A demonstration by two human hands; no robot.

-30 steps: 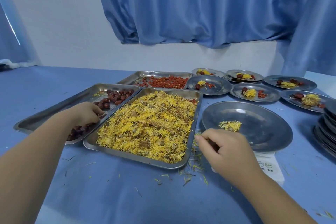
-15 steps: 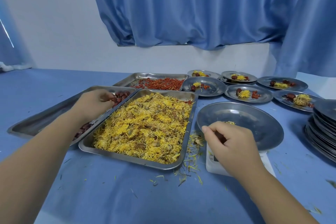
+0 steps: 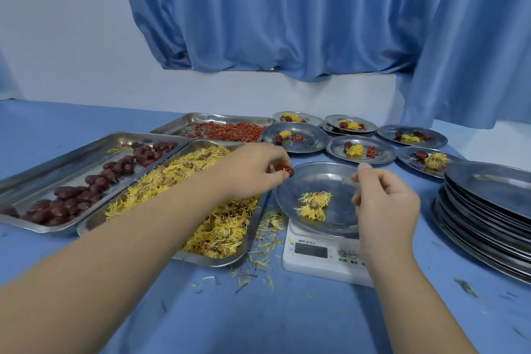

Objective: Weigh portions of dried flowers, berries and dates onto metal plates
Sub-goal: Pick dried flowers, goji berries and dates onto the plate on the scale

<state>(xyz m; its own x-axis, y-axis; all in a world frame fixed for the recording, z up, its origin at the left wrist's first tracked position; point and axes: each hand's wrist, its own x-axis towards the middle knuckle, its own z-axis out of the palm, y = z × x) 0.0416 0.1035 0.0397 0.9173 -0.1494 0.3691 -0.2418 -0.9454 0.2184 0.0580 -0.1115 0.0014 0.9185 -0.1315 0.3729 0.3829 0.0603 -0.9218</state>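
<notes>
the left hand (image 3: 255,171) pinches a dark red date (image 3: 288,171) between thumb and fingertips, the fruit poking out past the fingers; there may be a second one tucked behind it, too hidden to tell. half a second ago this hand was in the date tray (image 3: 34,181), well back and to the left of the grip; now it has crossed above the flower tray (image 3: 221,263) and holds the date just at the left rim of the metal plate (image 3: 330,178), not yet over its middle. past the grip to the right and nearer the person, two tufts of yellow dried flowers (image 3: 313,205) lie on that plate, which sits on the white scale (image 3: 313,264). the right hand (image 3: 385,207) hovers at the plate's far side from the grip, fingers loosely curled; whether it pinches anything i cannot tell. so the flower portion looks placed and the date step is under way; berries, in the berry tray (image 3: 230,130) beyond the grip, probably come after. six filled plates (image 3: 360,149) lie beyond too.
</notes>
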